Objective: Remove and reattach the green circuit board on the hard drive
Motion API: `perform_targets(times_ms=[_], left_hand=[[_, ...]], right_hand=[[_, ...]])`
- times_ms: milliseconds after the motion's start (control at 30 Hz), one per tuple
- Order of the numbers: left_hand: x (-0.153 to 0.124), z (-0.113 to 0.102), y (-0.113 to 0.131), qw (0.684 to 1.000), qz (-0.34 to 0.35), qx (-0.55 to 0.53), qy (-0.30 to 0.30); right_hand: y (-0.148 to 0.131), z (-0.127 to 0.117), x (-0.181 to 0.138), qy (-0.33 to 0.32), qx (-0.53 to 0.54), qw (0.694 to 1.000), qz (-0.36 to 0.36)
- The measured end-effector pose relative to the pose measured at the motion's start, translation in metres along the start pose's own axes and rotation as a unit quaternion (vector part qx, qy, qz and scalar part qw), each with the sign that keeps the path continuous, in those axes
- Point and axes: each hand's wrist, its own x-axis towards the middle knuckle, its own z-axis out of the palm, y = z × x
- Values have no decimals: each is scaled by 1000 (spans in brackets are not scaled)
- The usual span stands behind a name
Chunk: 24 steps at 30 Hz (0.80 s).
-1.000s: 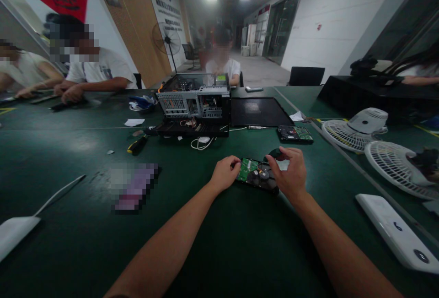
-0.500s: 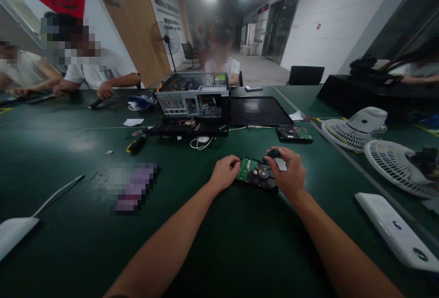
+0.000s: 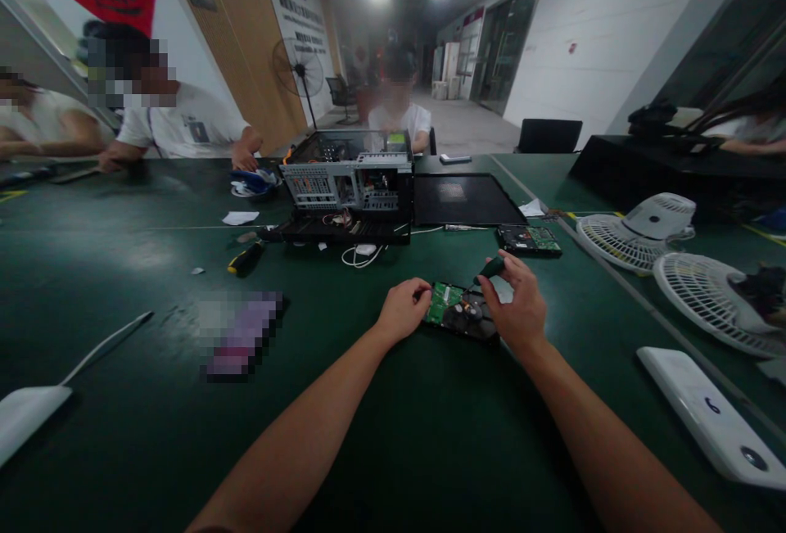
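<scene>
A hard drive (image 3: 451,316) lies on the green table with its circuit board facing up. My left hand (image 3: 400,312) pinches the drive's left edge, fingers closed against it. In my right hand (image 3: 519,304) is a small screwdriver (image 3: 490,269) with a dark green handle, held between thumb and fingertips. Its shaft slants down to the left, and the tip is at the edge of the green board. Whether the tip sits in a screw I cannot tell. Another hard drive (image 3: 529,240) rests farther back, to the right.
An opened computer case (image 3: 347,185) stands ahead, with a black side panel (image 3: 470,197) beside it. White fan parts (image 3: 620,240) and a white numbered device (image 3: 706,410) lie right. On the left are a yellow-black screwdriver (image 3: 246,258) and a phone (image 3: 249,332). Co-workers sit across the table.
My right hand has tilted the screwdriver, so more of its handle and shaft shows. My left hand stays on the drive. A co-worker's hand at the left has moved toward the blue-white object.
</scene>
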Motion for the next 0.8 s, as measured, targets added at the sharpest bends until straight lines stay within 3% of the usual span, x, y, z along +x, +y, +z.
perform_targets(times_ms=[233, 500, 800], left_hand=[[0, -2, 1, 1000, -1, 0, -2], [2, 1, -2, 1000, 7, 6, 7], [1, 0, -1, 1000, 8, -3, 3]], right_hand=[[-4, -5, 4, 38, -94, 994, -44], [-9, -9, 9, 31, -45, 998, -25], [-11, -14, 11, 26, -82, 996, -19]])
